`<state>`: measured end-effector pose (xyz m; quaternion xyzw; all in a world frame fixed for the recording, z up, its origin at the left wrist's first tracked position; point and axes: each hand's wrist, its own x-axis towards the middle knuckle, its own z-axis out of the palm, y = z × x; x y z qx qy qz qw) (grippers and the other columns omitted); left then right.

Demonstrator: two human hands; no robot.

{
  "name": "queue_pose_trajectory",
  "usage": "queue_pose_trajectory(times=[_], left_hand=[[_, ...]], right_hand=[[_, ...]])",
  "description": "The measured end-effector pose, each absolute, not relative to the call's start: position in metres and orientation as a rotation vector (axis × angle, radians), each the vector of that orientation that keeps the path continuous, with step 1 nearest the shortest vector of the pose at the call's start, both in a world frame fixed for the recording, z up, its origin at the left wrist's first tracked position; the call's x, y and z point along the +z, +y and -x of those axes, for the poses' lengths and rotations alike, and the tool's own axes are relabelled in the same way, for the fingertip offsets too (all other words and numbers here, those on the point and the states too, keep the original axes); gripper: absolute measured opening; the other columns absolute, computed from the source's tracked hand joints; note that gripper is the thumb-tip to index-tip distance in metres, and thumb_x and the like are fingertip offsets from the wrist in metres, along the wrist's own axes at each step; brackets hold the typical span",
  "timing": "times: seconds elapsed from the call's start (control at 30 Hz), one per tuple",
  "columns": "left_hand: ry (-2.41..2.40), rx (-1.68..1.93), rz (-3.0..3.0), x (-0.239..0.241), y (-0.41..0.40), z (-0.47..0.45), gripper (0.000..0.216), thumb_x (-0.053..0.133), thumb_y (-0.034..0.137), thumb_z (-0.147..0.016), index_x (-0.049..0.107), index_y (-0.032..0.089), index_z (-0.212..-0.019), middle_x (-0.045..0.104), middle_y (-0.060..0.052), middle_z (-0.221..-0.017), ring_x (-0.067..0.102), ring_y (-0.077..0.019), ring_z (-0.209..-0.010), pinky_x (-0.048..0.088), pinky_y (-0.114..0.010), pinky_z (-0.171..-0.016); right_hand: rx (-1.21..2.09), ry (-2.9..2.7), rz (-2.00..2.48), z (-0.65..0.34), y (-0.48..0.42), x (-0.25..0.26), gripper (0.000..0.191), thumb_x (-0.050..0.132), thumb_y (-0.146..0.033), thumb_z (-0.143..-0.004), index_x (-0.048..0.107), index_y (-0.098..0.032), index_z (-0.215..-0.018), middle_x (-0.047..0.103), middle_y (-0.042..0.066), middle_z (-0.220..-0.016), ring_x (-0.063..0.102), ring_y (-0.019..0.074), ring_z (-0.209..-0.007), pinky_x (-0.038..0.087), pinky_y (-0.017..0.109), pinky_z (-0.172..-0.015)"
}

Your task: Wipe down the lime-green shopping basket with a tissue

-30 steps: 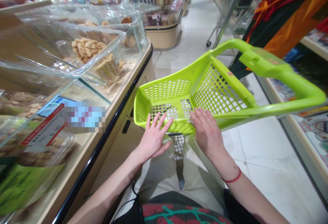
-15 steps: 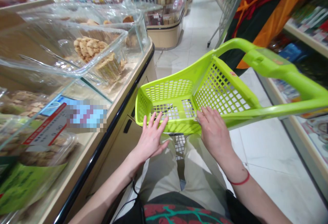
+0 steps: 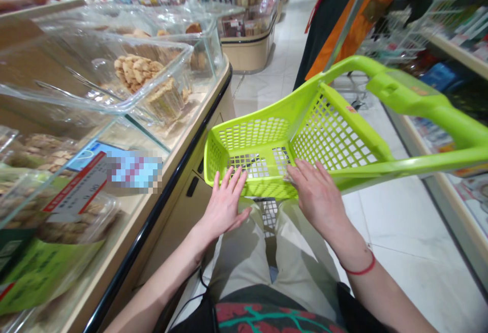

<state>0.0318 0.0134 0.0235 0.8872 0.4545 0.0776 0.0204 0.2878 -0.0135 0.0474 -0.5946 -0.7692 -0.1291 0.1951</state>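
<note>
A lime green plastic shopping basket [image 3: 267,134] with a long handle [image 3: 415,99] stands in front of my knees, and nothing shows inside it. My left hand [image 3: 224,206] lies flat with fingers spread against the basket's near rim. My right hand [image 3: 318,198] rests palm down on the same rim, fingers stretched out and holding nothing. A red string circles my right wrist.
A glass display counter [image 3: 114,89] with trays of biscuits and a price label runs along my left. A person in an orange apron [image 3: 335,18] stands behind the basket beside a wire trolley. Shelves line the right side, and a tiled aisle leads ahead.
The person in the orange apron has shifted left across the aisle behind the basket. My hands stay on the basket rim; the view has tilted slightly.
</note>
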Motion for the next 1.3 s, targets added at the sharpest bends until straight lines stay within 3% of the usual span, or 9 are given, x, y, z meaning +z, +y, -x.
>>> queue_pose_trajectory(times=[0.27, 0.57, 0.8, 1.3], left_hand=[[1.488, 0.227, -2.676, 0.023, 0.015, -0.018, 0.085, 0.064, 0.046, -0.084, 0.024, 0.028, -0.157, 0.022, -0.017, -0.166, 0.015, -0.0421, -0.154, 0.012, -0.072, -0.119], [1.504, 0.195, -2.673, 0.024, 0.015, -0.019, 0.086, 0.065, 0.046, -0.084, 0.025, 0.027, -0.157, 0.023, -0.016, -0.166, 0.016, -0.041, -0.154, 0.011, -0.07, -0.121], [1.502, 0.251, -2.673, 0.02, 0.016, -0.007, 0.09, 0.064, 0.046, -0.084, 0.019, 0.024, -0.159, 0.023, -0.016, -0.166, 0.015, -0.0395, -0.154, 0.013, -0.065, -0.123], [1.555, 0.327, -2.663, 0.015, 0.014, -0.006, 0.095, 0.065, 0.05, -0.083, 0.019, 0.016, -0.158, 0.024, -0.02, -0.164, 0.016, -0.0418, -0.154, 0.018, -0.065, -0.123]], right_hand=[[-0.392, -2.135, 1.611, -0.257, -0.008, 0.032, 0.039, 0.045, -0.005, -0.094, 0.064, -0.009, -0.127, 0.062, 0.022, -0.137, 0.056, 0.0301, -0.132, 0.044, 0.051, -0.113], [-0.249, -2.216, 1.502, -0.235, -0.003, 0.037, 0.039, 0.042, -0.009, -0.097, 0.063, -0.01, -0.13, 0.065, 0.018, -0.136, 0.059, 0.0272, -0.129, 0.045, 0.045, -0.113], [-0.383, -2.182, 1.661, -0.255, -0.01, 0.045, 0.034, 0.048, -0.012, -0.097, 0.066, -0.011, -0.126, 0.064, 0.02, -0.135, 0.058, 0.0337, -0.129, 0.045, 0.053, -0.111], [-0.244, -2.312, 1.489, -0.209, 0.005, 0.035, 0.04, 0.041, -0.013, -0.1, 0.063, -0.011, -0.132, 0.062, 0.018, -0.139, 0.059, 0.026, -0.129, 0.045, 0.043, -0.113]])
